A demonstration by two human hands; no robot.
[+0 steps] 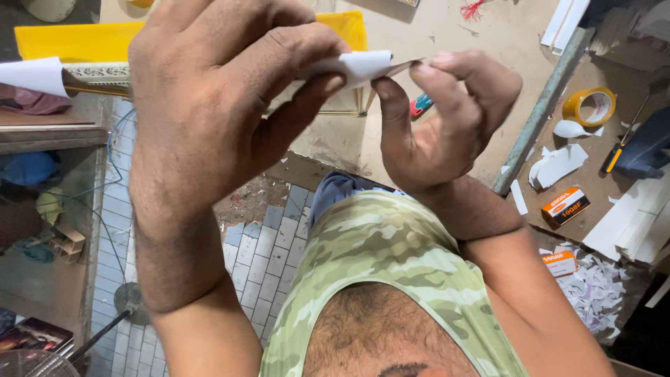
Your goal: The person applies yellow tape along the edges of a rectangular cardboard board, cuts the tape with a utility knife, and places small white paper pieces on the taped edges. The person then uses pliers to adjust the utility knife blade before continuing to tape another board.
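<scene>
Right up close to the camera, above the counter [391,150], both hands are working on a long gold decorated strip [98,78] that's wrapped in white paper [352,66]. The left hand [209,91] is curled over the strip, thumb pressing the paper against it from underneath. The right hand [447,119] is pinching the free edge of the paper between thumb and fingertips, just beside the left thumb. The strip runs out to the left, where more white paper covers its far end, and it's held in the air over a yellow sheet [63,40] lying on the counter. My read is that the step in hand is peeling or folding the paper wrap at this end, and it looks barely started since most of the strip seems covered. Next move probably calls for a steady pull with the right hand while the left keeps the strip clamped, so the thin paper doesn't tear. Off to the right there's a roll of tape [590,105], an orange box [565,206], and a pile of paper scraps [593,290].
</scene>
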